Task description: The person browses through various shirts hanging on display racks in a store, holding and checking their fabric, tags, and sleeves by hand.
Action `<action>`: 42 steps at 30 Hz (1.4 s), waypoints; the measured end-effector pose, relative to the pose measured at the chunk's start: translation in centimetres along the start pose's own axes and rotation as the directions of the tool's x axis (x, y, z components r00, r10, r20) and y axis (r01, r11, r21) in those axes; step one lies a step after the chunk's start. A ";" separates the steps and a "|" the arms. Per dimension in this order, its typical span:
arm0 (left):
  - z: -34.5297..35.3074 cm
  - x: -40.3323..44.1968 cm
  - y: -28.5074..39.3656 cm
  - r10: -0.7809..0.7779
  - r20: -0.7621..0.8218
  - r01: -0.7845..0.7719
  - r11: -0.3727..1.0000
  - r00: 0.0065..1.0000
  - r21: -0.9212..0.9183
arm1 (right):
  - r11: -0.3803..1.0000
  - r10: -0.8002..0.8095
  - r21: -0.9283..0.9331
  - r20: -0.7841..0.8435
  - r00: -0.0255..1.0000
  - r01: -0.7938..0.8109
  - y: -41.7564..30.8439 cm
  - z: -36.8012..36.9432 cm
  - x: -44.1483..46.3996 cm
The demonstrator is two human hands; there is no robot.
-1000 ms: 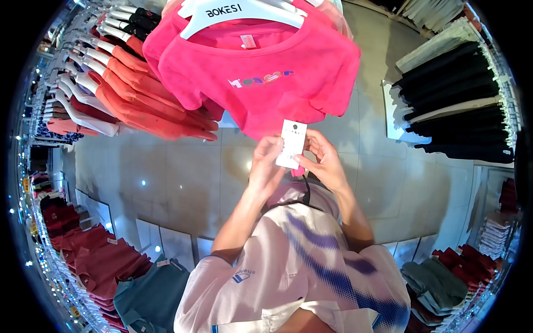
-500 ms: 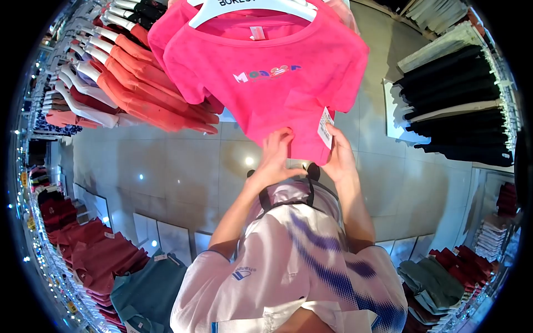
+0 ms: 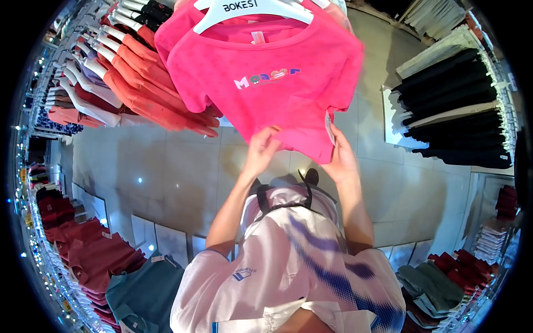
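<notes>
Keeping the pull gentle is advised while the pink shirt (image 3: 266, 102), hung from the white hanger (image 3: 255, 14), is grasped well below it by the right hand (image 3: 342, 161) and touched near the hem by the left hand (image 3: 259, 154), whose grip cannot be told.

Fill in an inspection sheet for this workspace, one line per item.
Surface: no worktop seen; tiled floor shows bright light spots.
Things: pink shirt hangs on a white hanger, lower right corner drawn toward the person; tag beside the right hand, its print unreadable.
Clutter: nothing seen.
Hands: right hand grips the shirt's lower corner; left hand is at its lower edge, grip unclear.
Cables: nothing seen.
Surroundings: coral tops on hangers at left; black garments hang at right; teal shirt at lower left.
</notes>
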State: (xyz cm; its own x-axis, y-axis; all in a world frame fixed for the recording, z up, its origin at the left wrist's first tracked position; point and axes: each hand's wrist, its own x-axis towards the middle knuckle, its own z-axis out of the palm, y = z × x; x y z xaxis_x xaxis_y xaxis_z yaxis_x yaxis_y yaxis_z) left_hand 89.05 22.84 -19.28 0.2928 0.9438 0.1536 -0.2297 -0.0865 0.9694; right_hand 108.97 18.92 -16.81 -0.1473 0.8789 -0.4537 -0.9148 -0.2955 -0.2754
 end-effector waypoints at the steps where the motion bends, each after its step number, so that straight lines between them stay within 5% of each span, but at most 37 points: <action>1: 0.0 0.3 0.6 0.002 0.005 -0.002 1.000 1.000 0.001 | 1.000 -0.005 0.002 0.002 1.000 0.005 0.0 -0.1 0.1; 3: -0.3 1.1 1.8 -0.133 -0.120 0.166 0.929 0.984 0.331 | 0.999 0.021 -0.024 -0.082 0.996 -0.023 0.4 0.1 0.4; 8: 0.8 3.6 3.5 -0.223 -0.030 0.221 0.974 0.974 -0.051 | 0.997 0.067 -0.029 -0.097 0.993 -0.070 2.2 -0.2 0.7; 15: 1.6 4.2 4.3 -0.253 0.007 0.252 0.962 0.967 -0.104 | 0.988 0.038 -0.152 -0.017 0.999 -0.041 3.1 -2.5 0.7; 16: 1.5 4.1 4.4 -0.260 0.036 0.261 0.963 0.965 -0.060 | 0.871 -0.244 -0.458 -0.094 0.965 0.176 3.7 -2.6 0.4; 17: 1.4 4.1 4.6 -0.266 0.063 0.268 0.963 0.962 -0.015 | 0.616 -0.516 -0.724 -0.072 0.854 0.311 4.1 -2.6 0.2; 18: 1.6 4.2 4.9 -0.262 0.060 0.263 0.965 0.963 -0.013 | 0.282 -0.698 -0.849 0.137 0.703 0.446 4.3 -2.3 -0.1; 19: 2.0 4.2 5.2 -0.230 0.095 0.224 0.972 0.968 0.070 | 0.283 -0.697 -0.848 0.140 0.703 0.449 3.8 -0.6 -0.8; 21: 2.3 3.8 5.7 -0.210 0.140 0.188 0.970 0.968 0.153 | -0.412 -0.505 -0.757 0.653 0.564 0.506 2.5 3.4 -2.9; 23: 2.5 3.8 6.4 -0.256 0.261 0.167 0.933 0.931 0.320 | -0.489 -0.495 -0.701 0.713 0.497 0.519 2.1 4.6 -2.3; 25: 1.9 4.0 7.4 -0.275 0.221 0.165 0.895 0.936 0.415 | -0.222 -0.381 -0.853 0.522 0.763 0.473 1.9 3.7 -0.7; 27: 0.0 3.8 7.4 -0.264 0.226 0.142 0.884 0.938 0.445 | -0.217 -0.396 -0.799 0.597 0.698 0.561 2.1 3.7 -0.2; 29: -2.1 3.2 6.6 -0.267 0.220 0.124 0.852 0.938 0.508 | 0.080 -0.329 -0.833 0.496 0.803 0.547 1.5 3.4 -0.3; 31: -4.0 2.7 5.1 -0.213 0.264 0.042 0.845 0.941 0.532 | 0.141 -0.254 -0.857 0.452 0.855 0.495 0.8 3.1 -0.1; 32: -5.2 2.4 3.7 -0.096 0.302 -0.108 0.798 0.949 0.592 | 0.307 -0.295 -0.812 0.415 0.860 0.497 0.6 3.3 0.0; 34: -8.0 1.7 0.4 -0.122 0.295 -0.111 0.741 0.948 0.662 | 0.575 -0.297 -0.688 0.328 0.897 0.442 -0.1 2.9 0.5; 35: -9.2 1.2 -0.9 -0.155 0.287 -0.110 0.677 0.945 0.728 | 0.574 -0.292 -0.689 0.332 0.897 0.442 -0.4 3.2 0.6; 37: -10.8 0.3 -2.8 -0.126 0.176 -0.044 0.683 0.976 0.729 | 0.827 -0.298 -0.430 0.213 0.931 0.363 -0.8 3.9 0.7; 42: -16.1 -2.0 -8.0 -0.011 -0.069 0.061 0.636 0.998 0.769 | 0.920 -0.284 -0.253 0.096 0.954 0.300 -3.7 2.3 1.9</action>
State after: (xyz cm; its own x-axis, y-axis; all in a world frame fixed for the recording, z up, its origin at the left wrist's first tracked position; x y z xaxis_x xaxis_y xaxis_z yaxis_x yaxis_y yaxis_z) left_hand 75.39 26.82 -30.43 0.2302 0.9645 0.1291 0.5853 -0.2432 0.7735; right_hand 111.23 22.57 -14.71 0.0833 0.9584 -0.2731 -0.7903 -0.1034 -0.6039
